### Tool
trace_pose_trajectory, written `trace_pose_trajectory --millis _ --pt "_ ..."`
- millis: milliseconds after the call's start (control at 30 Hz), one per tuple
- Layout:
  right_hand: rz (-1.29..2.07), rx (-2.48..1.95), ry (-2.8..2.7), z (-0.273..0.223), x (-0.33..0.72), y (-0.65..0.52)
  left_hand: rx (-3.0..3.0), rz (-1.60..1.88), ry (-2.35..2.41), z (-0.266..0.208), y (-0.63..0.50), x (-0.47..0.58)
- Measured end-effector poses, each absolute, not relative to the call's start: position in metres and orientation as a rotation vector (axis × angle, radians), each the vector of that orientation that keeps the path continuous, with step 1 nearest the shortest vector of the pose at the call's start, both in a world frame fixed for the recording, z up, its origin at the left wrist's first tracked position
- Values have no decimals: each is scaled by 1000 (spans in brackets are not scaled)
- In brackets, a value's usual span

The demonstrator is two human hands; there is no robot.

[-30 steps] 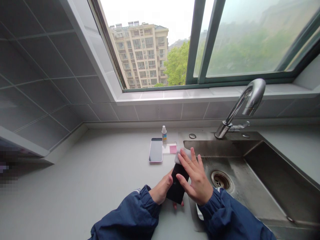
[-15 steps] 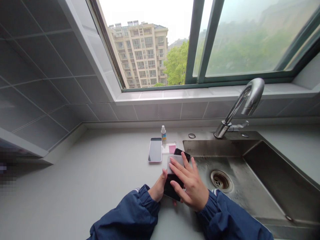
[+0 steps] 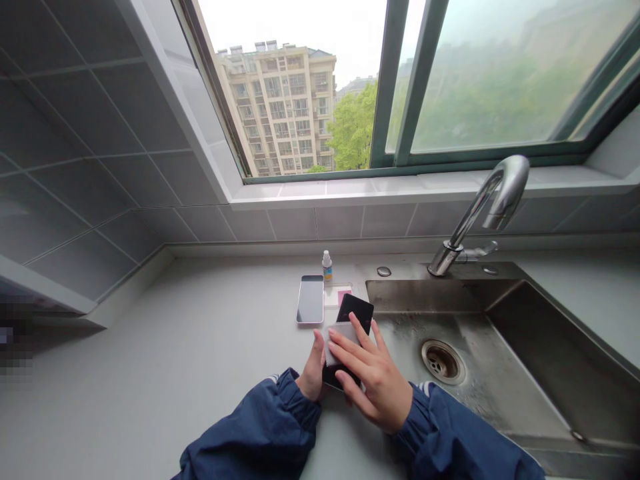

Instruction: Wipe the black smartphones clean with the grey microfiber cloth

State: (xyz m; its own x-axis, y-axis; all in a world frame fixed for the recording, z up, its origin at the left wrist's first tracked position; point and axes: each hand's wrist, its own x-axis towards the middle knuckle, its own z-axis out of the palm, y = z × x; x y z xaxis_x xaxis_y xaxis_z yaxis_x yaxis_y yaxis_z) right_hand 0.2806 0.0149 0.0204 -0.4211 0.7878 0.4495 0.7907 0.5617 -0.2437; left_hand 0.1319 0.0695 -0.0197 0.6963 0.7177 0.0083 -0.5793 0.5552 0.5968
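Note:
My left hand [image 3: 313, 367] is closed round the left side of a black phone [image 3: 356, 307], thumb up along its edge and the other fingers hidden beneath. With my right hand [image 3: 379, 377] I hold a small grey cloth [image 3: 339, 329] flat against the phone's dark surface, fingers stretched across it. The cloth covers the middle of the phone; its far end and near edge show. Just beyond lie a second phone [image 3: 311, 299] with a pale frame and a clear case [image 3: 331, 295] with a pink patch. A small white spray bottle [image 3: 327, 267] stands upright behind them.
On the right, a steel sink [image 3: 505, 373] with a drain [image 3: 443, 361] is set into the pale counter [image 3: 200, 360]. A chrome faucet [image 3: 457, 230] rises at its back edge. Behind the counter are a tiled wall and a window [image 3: 310, 175].
My right hand and the cloth have slid toward me and slightly left over the phone, baring more of its far end. The left thumb has shifted a little left.

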Motion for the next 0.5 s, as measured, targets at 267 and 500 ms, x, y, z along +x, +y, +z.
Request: trace_pose_trajectory --millis 267,500 --pt "85 -1222 -2333 24 276 11 546 706 265 -19 71 133" --pt "175 -1149 -2380 27 272 7 512 563 240 -26 74 128"
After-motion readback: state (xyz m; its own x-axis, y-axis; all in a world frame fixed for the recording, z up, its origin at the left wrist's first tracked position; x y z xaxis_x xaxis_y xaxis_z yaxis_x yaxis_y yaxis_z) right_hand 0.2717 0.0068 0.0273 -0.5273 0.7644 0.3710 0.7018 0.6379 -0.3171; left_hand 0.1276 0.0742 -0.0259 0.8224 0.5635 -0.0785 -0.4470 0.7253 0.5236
